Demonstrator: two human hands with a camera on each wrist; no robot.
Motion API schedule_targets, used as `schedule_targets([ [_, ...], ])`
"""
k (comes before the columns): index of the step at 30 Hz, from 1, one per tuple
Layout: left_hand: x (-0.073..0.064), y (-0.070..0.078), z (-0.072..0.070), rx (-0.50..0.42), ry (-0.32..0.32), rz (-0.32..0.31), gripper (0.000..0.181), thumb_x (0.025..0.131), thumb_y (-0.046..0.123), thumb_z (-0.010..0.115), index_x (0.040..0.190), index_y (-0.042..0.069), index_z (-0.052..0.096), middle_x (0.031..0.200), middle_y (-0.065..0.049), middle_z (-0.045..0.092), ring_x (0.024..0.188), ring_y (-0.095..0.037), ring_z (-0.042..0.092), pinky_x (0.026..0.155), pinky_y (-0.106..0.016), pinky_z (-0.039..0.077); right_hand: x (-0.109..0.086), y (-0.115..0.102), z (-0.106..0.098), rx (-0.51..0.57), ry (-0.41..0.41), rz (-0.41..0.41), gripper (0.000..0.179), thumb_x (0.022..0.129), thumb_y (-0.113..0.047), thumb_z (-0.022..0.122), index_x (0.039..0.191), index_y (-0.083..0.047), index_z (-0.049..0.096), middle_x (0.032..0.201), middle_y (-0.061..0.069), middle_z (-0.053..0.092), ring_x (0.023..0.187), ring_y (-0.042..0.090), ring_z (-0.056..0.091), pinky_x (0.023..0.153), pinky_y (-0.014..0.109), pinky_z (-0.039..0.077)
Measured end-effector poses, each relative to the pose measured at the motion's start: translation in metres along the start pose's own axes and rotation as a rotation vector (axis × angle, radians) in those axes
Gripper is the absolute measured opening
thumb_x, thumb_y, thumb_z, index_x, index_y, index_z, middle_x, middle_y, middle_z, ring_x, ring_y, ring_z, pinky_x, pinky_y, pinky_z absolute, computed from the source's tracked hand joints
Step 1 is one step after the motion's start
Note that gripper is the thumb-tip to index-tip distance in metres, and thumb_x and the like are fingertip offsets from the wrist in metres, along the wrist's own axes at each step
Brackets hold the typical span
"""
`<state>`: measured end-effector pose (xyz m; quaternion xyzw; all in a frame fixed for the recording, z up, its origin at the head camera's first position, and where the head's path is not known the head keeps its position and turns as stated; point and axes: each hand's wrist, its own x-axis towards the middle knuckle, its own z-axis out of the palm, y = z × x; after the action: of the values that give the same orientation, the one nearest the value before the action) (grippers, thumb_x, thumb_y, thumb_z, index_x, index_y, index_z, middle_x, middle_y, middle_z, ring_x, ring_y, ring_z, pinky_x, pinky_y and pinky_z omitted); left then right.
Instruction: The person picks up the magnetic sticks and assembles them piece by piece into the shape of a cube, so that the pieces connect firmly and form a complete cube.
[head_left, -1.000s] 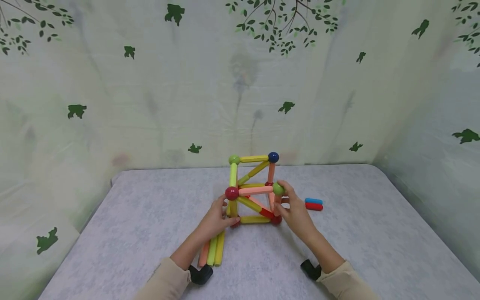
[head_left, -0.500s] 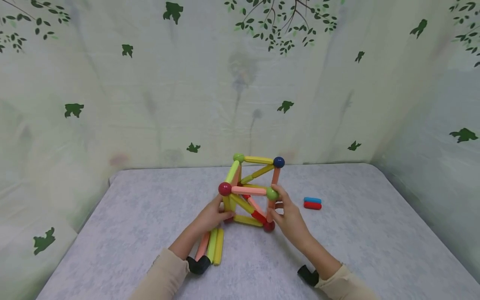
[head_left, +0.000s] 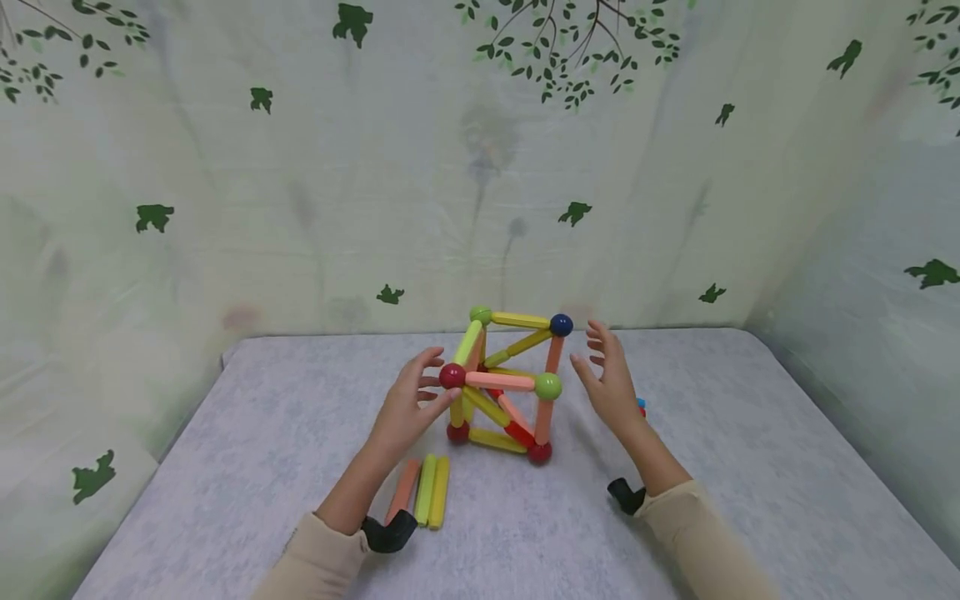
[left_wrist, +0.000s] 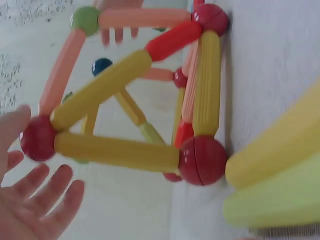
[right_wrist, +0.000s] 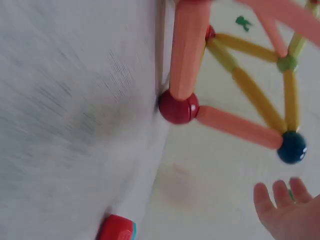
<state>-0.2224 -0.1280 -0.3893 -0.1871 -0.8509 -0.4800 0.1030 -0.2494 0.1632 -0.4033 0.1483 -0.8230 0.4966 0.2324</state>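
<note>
A cube-like frame of rods and balls stands on the table, with a pink rod (head_left: 501, 381) along its top front edge. My left hand (head_left: 405, 408) is at its near left upper corner, fingers spread around the red ball (head_left: 453, 376); whether the thumb touches that ball I cannot tell. To the right of the frame, my right hand (head_left: 611, 383) is raised and holds nothing, its fingers apart from the green ball (head_left: 548, 386) and the dark blue ball (head_left: 561, 325). Diagonal rods cross the sides, one with a red end piece (left_wrist: 172, 41).
Left of the frame's front lie a loose pink rod (head_left: 403, 490), a lime rod (head_left: 426, 490) and a yellow rod (head_left: 439, 493). A red rod (right_wrist: 116, 228) and a blue one lie behind my right hand. A leaf-patterned backdrop (head_left: 315, 183) rises behind the table.
The frame has turned slightly, its near side shifting left. Both hands have let go of it; the left has risen to the upper corner, the right has moved up and away rightward.
</note>
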Motion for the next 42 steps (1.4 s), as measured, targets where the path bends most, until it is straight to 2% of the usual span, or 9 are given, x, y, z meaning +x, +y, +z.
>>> schedule_targets([
  [4,-0.001,0.006,0.005,0.060,0.097,0.096,0.041,0.083,0.020,0.065,0.121,0.011,0.051,0.111,-0.004,0.052,0.087,-0.014,0.058,0.070,-0.027,0.050,0.023,0.009,0.001,-0.002,-0.125,0.058,0.061,0.090,-0.022,0.056,0.141,-0.025,0.023,0.133,0.017,0.037,0.117,0.034,0.040,0.092,0.049,0.036],
  [8,0.003,0.007,0.006,0.080,0.124,0.098,0.036,0.083,0.017,0.064,0.117,0.009,0.055,0.108,-0.003,0.054,0.085,-0.013,0.058,0.068,-0.027,0.050,0.035,0.011,0.002,0.014,-0.179,0.091,0.054,0.089,-0.016,0.057,0.136,-0.022,0.032,0.127,0.016,0.043,0.112,0.032,0.046,0.090,0.045,0.039],
  [17,0.028,-0.001,-0.003,0.058,0.066,0.058,0.036,0.086,0.015,0.060,0.121,0.009,0.053,0.113,-0.008,0.054,0.091,-0.022,0.059,0.073,-0.033,0.051,0.031,0.007,0.001,0.045,-0.147,0.125,0.045,0.088,-0.003,0.056,0.126,-0.012,0.035,0.107,0.022,0.051,0.097,0.034,0.057,0.079,0.044,0.047],
  [20,0.038,-0.006,-0.006,0.058,0.060,0.032,0.036,0.087,0.013,0.059,0.122,0.007,0.053,0.115,-0.010,0.052,0.092,-0.025,0.060,0.076,-0.036,0.049,0.026,0.014,0.003,0.001,-0.118,0.112,0.045,0.087,-0.002,0.056,0.125,-0.014,0.035,0.105,0.018,0.053,0.094,0.031,0.058,0.078,0.042,0.048],
  [27,0.052,-0.011,-0.010,0.085,0.084,-0.004,0.037,0.089,0.013,0.056,0.126,0.009,0.050,0.118,-0.011,0.050,0.093,-0.026,0.059,0.079,-0.037,0.048,0.003,0.005,0.006,-0.058,-0.088,0.043,0.047,0.086,-0.003,0.059,0.124,-0.014,0.035,0.103,0.014,0.052,0.091,0.025,0.058,0.074,0.039,0.050],
  [30,0.048,-0.006,-0.008,0.118,0.144,0.037,0.035,0.090,0.015,0.055,0.125,0.010,0.050,0.117,-0.010,0.049,0.091,-0.022,0.056,0.075,-0.035,0.049,-0.004,0.001,0.007,-0.063,-0.083,0.019,0.047,0.085,-0.002,0.059,0.124,-0.014,0.036,0.101,0.014,0.053,0.089,0.025,0.058,0.072,0.038,0.051],
  [34,0.027,0.007,0.003,0.148,0.176,0.193,0.032,0.088,0.014,0.059,0.119,0.008,0.054,0.114,-0.008,0.049,0.083,-0.017,0.053,0.065,-0.030,0.049,-0.009,-0.002,0.006,-0.078,-0.098,-0.011,0.049,0.084,-0.001,0.060,0.124,-0.014,0.034,0.098,0.012,0.055,0.087,0.023,0.059,0.070,0.035,0.051],
  [38,0.002,0.023,0.017,0.181,0.074,0.336,0.039,0.082,0.016,0.067,0.118,0.010,0.056,0.117,-0.006,0.048,0.079,-0.016,0.054,0.060,-0.028,0.050,-0.014,-0.003,0.005,-0.082,-0.119,-0.030,0.051,0.084,-0.001,0.060,0.125,-0.014,0.032,0.093,0.009,0.059,0.086,0.020,0.059,0.070,0.033,0.051],
  [42,-0.009,0.030,0.030,0.231,0.005,0.376,0.043,0.078,0.017,0.071,0.118,0.012,0.056,0.118,-0.003,0.045,0.083,-0.015,0.053,0.063,-0.025,0.049,-0.020,-0.006,0.005,-0.101,-0.116,-0.029,0.052,0.083,-0.001,0.062,0.124,-0.014,0.033,0.092,0.008,0.060,0.085,0.018,0.059,0.070,0.032,0.051],
])
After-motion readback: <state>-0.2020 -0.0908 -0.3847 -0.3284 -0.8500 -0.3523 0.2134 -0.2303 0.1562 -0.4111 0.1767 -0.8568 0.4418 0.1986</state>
